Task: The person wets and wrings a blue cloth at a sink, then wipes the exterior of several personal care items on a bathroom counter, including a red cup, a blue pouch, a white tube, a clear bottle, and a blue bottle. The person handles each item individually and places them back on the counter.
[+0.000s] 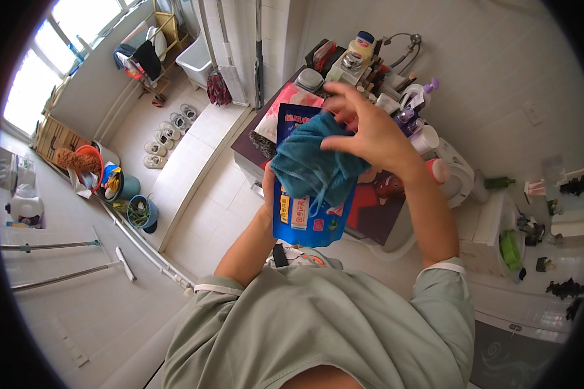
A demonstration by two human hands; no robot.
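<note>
A blue plastic pouch (309, 234) bearing printed writing is held up before my chest. My left hand (268, 188) grips its left side, with most of the fingers hidden behind it. Over the pouch's front drapes a crumpled teal cloth (316, 160), a thin loop hanging from its lower edge. My right hand (365, 124), slightly blurred, hovers at the cloth's upper right with thumb and fingers spread. Its thumb overlaps the cloth in view; whether it touches is unclear. Behind the pouch lies a pink-and-white packet (292, 109) on a dark purple cover (377, 221).
Bottles, jars and a lidded container (310, 79) crowd the covered top. A toilet (455, 175) and a washbasin (491, 228) are at the right. Leftward, a raised step (190, 155) borders shoes (164, 138), buckets (126, 187) and mops (219, 87).
</note>
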